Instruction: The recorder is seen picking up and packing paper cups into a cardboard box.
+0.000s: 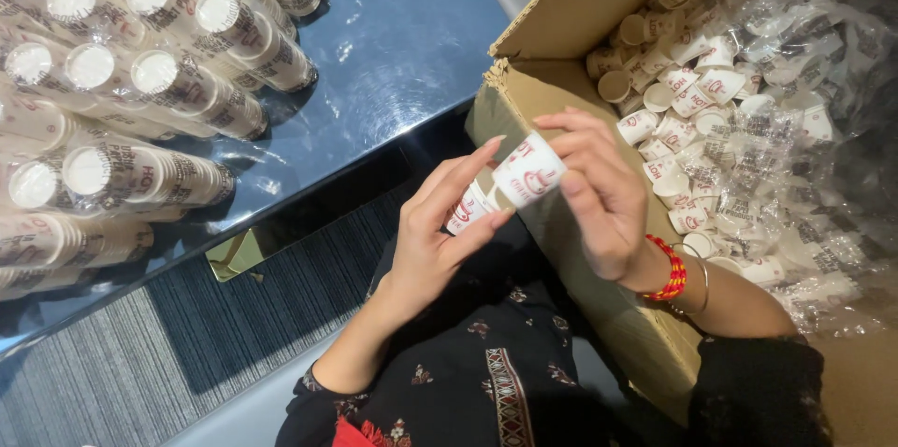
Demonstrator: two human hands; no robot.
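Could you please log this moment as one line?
left hand: holds paper cups | right hand: holds paper cup | cardboard box: loose cups

The person wears a black garment with small pale flower motifs scattered across it and an embroidered band in red and cream running down the front. The sleeves are long and black, ending near the wrists. On the right wrist sit a red beaded bracelet point(670, 270) and a thin metal bangle point(702, 285). Both hands are bare.
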